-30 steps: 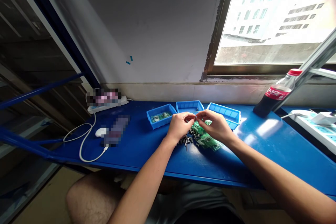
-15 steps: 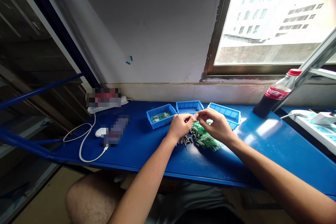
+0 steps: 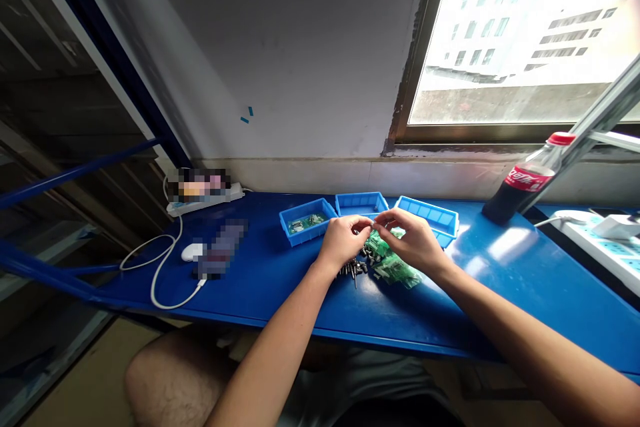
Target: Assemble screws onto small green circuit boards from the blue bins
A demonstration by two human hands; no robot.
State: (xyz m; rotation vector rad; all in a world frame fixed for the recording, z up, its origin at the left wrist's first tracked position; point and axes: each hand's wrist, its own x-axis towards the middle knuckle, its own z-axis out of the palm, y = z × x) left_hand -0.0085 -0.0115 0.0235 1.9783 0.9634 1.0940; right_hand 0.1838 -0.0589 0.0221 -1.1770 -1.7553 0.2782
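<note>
My left hand (image 3: 344,238) and my right hand (image 3: 404,233) meet fingertip to fingertip above the blue table. Both are closed in a pinch, and whatever sits between the fingers is too small to make out. Below and between them lie green plastic bags (image 3: 400,270) with small pieces inside. A pile of dark metal screw-like parts (image 3: 356,268) rests beside the bags, partly hidden by my left hand. Just behind the hands, a blue bin (image 3: 306,221) at the left holds small parts in green packaging. The middle blue bin (image 3: 361,203) and the right blue bin (image 3: 430,215) are partly covered by my hands.
A cola bottle (image 3: 527,180) leans by a metal bar at the right, near a white power strip (image 3: 607,233). On the left are a blurred phone-like object (image 3: 220,250), a white cable (image 3: 160,287), a white rounded item (image 3: 192,252) and another power strip (image 3: 210,201).
My fingertips have shifted very slightly, the right ones a little to the left and the pinch somewhat lower. Bags, metal parts and bins stay where they were.
</note>
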